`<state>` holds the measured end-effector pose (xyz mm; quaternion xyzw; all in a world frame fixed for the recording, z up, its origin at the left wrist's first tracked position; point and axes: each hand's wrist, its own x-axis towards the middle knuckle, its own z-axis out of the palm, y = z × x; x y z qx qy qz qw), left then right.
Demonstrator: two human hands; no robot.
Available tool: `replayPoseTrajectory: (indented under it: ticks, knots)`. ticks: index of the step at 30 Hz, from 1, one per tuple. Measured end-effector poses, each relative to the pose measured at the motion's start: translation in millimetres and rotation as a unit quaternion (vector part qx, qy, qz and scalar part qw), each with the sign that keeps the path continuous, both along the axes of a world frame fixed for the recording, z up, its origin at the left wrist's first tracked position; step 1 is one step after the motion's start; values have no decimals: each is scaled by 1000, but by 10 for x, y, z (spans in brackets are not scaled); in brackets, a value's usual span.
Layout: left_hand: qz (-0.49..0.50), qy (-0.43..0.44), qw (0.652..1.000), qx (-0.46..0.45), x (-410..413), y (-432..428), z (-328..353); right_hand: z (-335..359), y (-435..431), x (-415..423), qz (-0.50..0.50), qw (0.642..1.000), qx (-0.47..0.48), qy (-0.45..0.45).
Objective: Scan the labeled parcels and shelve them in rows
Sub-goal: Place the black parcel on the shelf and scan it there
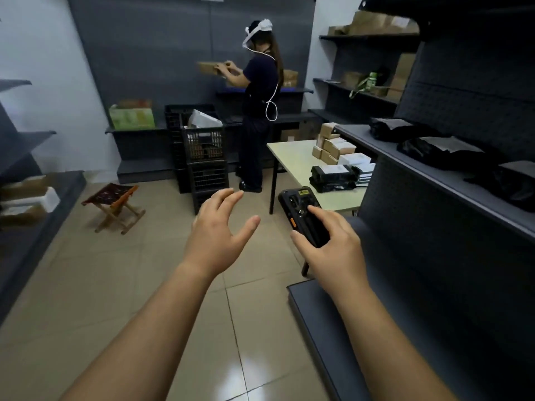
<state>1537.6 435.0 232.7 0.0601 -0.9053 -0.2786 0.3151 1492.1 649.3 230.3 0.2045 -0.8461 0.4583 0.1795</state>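
My right hand (333,247) grips a black handheld scanner (302,212) with an orange side button, its back facing up, index finger lying along it. My left hand (220,230) hovers empty over the floor, fingers spread and relaxed. Ahead on a pale table (292,160) lie labeled parcels: black bagged ones (333,176), small brown and white boxes (335,146). On the dark shelf (451,180) at my right lie black bagged parcels (440,151) in a row.
Another person (259,111) stands at the back shelving holding a cardboard box. Stacked black crates (205,157) stand beside them. A folding stool (115,206) sits on the tiled floor at left. Shelves with boxes line the left edge (29,198) and the right rear (373,36).
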Motion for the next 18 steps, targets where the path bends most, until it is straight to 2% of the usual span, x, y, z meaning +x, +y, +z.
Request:
replayPoseTrajectory:
  ticks: [7, 18]
  knots:
    - [-34, -18, 999, 4, -1543, -790, -283, -312, -739, -1576, -32, 999, 13, -7]
    - [12, -16, 999, -44, -3726, -2224, 27, -106, -2369, -3993, 15, 1000, 4, 3]
